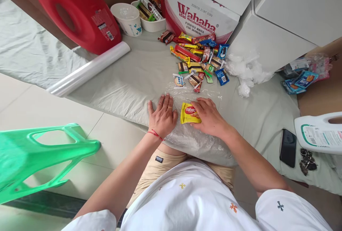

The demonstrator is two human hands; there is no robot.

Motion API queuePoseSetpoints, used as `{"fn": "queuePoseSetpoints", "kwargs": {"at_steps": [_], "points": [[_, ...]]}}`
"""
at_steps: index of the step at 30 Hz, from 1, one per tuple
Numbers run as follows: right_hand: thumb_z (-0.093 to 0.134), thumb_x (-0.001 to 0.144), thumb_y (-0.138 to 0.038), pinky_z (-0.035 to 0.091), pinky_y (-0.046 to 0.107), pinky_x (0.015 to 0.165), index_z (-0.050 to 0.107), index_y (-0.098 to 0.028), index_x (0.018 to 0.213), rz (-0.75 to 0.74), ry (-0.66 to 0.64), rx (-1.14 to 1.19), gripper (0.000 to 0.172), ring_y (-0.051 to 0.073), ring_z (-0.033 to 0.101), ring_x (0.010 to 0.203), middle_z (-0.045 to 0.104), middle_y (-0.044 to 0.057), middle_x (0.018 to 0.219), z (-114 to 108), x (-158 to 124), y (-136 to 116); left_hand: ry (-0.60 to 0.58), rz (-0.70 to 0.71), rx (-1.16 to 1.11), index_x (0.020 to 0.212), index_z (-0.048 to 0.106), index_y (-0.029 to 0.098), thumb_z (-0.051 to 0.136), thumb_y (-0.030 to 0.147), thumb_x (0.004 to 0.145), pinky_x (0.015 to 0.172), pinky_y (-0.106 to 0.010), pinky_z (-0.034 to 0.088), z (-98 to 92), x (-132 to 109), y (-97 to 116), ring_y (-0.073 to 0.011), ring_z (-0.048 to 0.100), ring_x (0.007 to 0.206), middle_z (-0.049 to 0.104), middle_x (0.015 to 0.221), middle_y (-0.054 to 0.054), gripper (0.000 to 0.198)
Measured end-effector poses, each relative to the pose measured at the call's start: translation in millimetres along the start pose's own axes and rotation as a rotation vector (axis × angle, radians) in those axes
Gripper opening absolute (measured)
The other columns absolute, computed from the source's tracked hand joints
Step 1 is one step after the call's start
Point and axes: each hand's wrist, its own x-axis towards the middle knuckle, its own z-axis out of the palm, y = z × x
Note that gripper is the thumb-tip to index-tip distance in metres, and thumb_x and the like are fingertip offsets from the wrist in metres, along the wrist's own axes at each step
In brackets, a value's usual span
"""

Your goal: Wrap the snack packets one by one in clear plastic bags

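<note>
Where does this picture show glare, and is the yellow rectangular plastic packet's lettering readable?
Head view: glints on the crinkled clear plastic film, sheen along the long whitish plastic roll; head view: large letters readable, tiny print not, on that yellow packet.

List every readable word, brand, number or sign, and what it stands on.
"Wahaha®": white-and-red carton
"PURIFIED WATER FOR DRINKING": same carton
"nabati": yellow packet
Too small or blurred: carton's stamped number; packet's smaller print; print on the other snacks, red jug, white bottle, paper cup and shorts tag.
</note>
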Motion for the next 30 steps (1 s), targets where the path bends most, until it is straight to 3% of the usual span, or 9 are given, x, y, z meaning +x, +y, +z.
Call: {"fn": "queuePoseSetpoints", "kwargs": {"at_steps": [5,9,12,15,19,22,24,26,30], "points": [[0.081,0.082,-0.044,0.028,0.065,0.12,0.048,-0.018,0.149,0.02,-0.052,-0.003,0.079,0.041,0.042,0.144,0.058,0.022,0.143,14,3,3,0.008,-0.001,-0.007,0.161,0.038,0.014,0.029,0.034,0.104,0.126,-0.07,0.004,1.3,0,-1,-0.0317,0.031,0.158,0.036,0.167,-0.016,0.061],[0.07,0.09,-0.055,0.036,0.058,0.118,0.049,-0.017,0.149,0.002,0.058,0.104,0.073,0.038,0.044,0.142,0.058,0.02,0.145,9,11,25,0.009,-0.007,-0.031,0.161,0.038,0.017,0.028,0.035,0.105,0.126,-0.07,0.007,-1.4,-1,-2,-0.0317,0.033,0.157,0.035,0.168,-0.015,0.06],[0.058,0.098,-0.046,0.042,0.054,0.113,0.051,-0.013,0.147,0.133,0.201,0.121,0.06,0.036,0.051,0.133,0.062,0.021,0.138,2,26,52,0.019,-0.018,-0.062,0.161,0.04,0.02,0.03,0.037,0.105,0.126,-0.068,0.01,-5.3,-1,-1,-0.0327,0.035,0.156,0.035,0.168,-0.014,0.059],[0.064,0.093,-0.038,0.044,0.055,0.108,0.048,-0.01,0.148,0.285,0.244,0.095,0.064,0.038,0.052,0.128,0.066,0.02,0.13,5,46,76,0.039,-0.029,-0.09,0.16,0.042,0.021,0.031,0.039,0.105,0.126,-0.067,0.012,-6.8,-2,-1,-0.0341,0.034,0.156,0.033,0.169,-0.014,0.059],[0.078,0.081,-0.043,0.05,0.05,0.095,0.054,-0.013,0.142,0.361,0.195,0.112,0.073,0.037,0.059,0.112,0.073,0.011,0.096,14,64,88,0.121,-0.057,-0.146,0.153,0.049,0.017,0.034,0.04,0.105,0.126,-0.061,0.02,-5.5,-6,-6,-0.0336,0.037,0.154,0.04,0.165,-0.019,0.055],[0.078,0.078,-0.042,0.05,0.041,0.082,0.071,-0.018,0.113,0.366,0.131,0.149,0.043,0.03,0.062,0.093,0.067,0.004,0.075,12,66,89,0.252,-0.079,-0.218,0.143,0.055,0.015,0.037,0.039,0.105,0.123,-0.054,0.033,-9.2,-6,-17,-0.0312,0.044,0.149,0.051,0.155,-0.021,0.048],[0.074,0.081,-0.038,0.047,0.035,0.074,0.074,-0.019,0.094,0.347,0.088,0.214,0.023,0.023,0.06,0.079,0.064,0.002,0.071,7,64,89,0.334,-0.084,-0.249,0.139,0.055,0.015,0.04,0.038,0.105,0.119,-0.051,0.04,-14.9,2,-26,-0.0305,0.046,0.146,0.056,0.147,-0.021,0.044],[0.07,0.083,-0.035,0.044,0.032,0.071,0.075,-0.019,0.087,0.286,0.081,0.288,0.017,0.019,0.056,0.071,0.061,0.0,0.067,0,62,87,0.355,-0.065,-0.257,0.141,0.052,0.015,0.048,0.039,0.101,0.118,-0.052,0.041,-20.3,19,-34,-0.0325,0.046,0.146,0.056,0.144,-0.021,0.047],[0.067,0.088,-0.032,0.044,0.034,0.079,0.077,-0.021,0.088,0.051,0.147,0.312,0.016,0.02,0.056,0.075,0.062,0.001,0.07,-14,55,76,0.14,0.046,-0.315,0.158,0.031,0.01,0.065,0.038,0.085,0.121,-0.055,0.037,-22.5,71,-38,-0.0374,0.046,0.145,0.049,0.155,-0.023,0.085]]}}
